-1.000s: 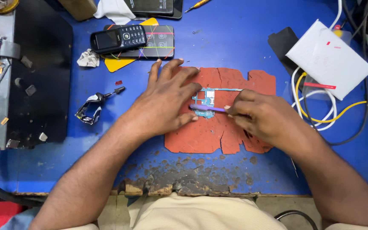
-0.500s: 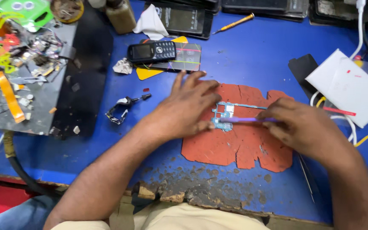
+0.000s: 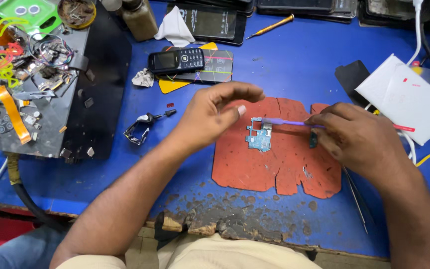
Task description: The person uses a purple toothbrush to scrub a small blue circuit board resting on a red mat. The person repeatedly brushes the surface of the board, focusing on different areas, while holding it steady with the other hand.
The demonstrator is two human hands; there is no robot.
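A small blue circuit board [image 3: 260, 137] lies on a worn red mat [image 3: 274, 164] on the blue table. My right hand [image 3: 357, 137] grips a thin purple tool [image 3: 284, 122] whose tip rests on the board's upper edge. My left hand [image 3: 215, 117] hovers just left of the board, lifted off it, fingers curled and apart, holding nothing.
A black keypad phone [image 3: 175, 60] lies on a dark panel behind the mat. A metal clip [image 3: 140, 130] sits to the left. A black tray [image 3: 51, 74] holds parts and cables. A white box [image 3: 409, 99], wires and tweezers [image 3: 357, 199] lie to the right.
My left hand has lifted off the circuit board, which now lies uncovered on the mat. The camera view has shifted, showing more of the left parts tray.
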